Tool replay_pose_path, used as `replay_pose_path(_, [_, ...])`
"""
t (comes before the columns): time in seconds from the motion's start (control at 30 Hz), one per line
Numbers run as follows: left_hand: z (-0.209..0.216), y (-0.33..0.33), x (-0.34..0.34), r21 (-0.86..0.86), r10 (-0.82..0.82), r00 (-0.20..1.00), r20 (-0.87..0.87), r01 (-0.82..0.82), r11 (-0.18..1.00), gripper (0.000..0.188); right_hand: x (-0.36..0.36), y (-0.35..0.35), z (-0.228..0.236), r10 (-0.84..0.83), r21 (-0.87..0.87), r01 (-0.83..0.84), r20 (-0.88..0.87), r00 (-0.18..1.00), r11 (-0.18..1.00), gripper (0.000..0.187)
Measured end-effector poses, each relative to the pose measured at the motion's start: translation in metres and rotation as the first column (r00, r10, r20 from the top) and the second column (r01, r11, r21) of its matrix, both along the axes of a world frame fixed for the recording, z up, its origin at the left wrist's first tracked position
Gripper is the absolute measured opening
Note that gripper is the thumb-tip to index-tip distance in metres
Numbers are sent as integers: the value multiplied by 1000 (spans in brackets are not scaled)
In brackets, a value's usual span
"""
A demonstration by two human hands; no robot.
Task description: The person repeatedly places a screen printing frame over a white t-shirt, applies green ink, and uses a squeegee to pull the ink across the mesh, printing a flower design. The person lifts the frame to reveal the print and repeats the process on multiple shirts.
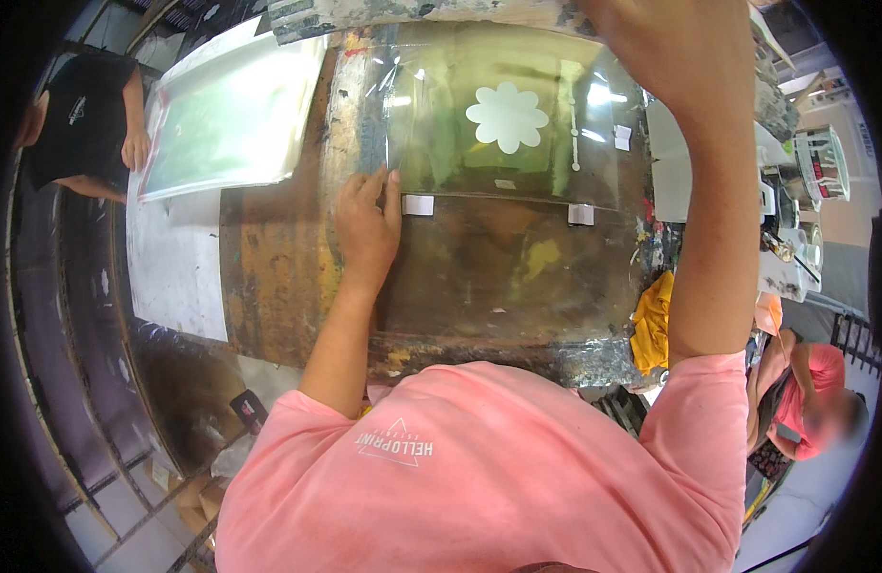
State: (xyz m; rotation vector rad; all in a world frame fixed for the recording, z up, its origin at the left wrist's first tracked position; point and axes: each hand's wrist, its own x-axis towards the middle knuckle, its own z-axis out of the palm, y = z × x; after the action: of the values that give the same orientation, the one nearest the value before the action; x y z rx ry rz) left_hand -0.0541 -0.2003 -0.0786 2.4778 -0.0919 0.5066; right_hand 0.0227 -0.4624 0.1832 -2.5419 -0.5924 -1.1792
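Note:
A clear plastic sheet [441, 143] lies on the brown, stained work table [441, 277]. A white flower shape with rounded petals [507, 117] and a thin white beaded line [574, 119] show on it. Small white tabs [418, 205] sit along its near and right edges. My left hand [369, 224] rests at the sheet's lower left corner, fingers stretched out and touching its edge. My right hand [656, 48] reaches up to a paint-spattered frame bar [431, 19] at the far side; its fingers run out of the picture.
On the left lies a stack of glossy clear sheets [235, 119], where a person in black [87, 119] stands with a hand at its edge. A yellow cloth [654, 325] hangs at the table's right edge. Tubs [823, 162] stand beyond it. Another person in pink [813, 392] sits at lower right.

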Motion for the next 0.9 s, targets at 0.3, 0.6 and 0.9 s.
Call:
replay_pose_path(0.3, [36, -16, 5, -183, 59, 984, -166, -90, 979, 41, -4, -6, -5, -76, -100, 75, -6, 997, 992, 45])
replay_pose_path(0.6, [29, -18, 5, -408, -1, 995, -103, -41, 912, 28, -3, -5, 1, -77, -90, 75, -22, 997, 993, 47])
replay_pose_path(0.9, [112, -26, 51, -378, -55, 996, 76, 80, 922, 25, 5, -7, 14, -111, -106, 102, -81, 991, 989, 46])
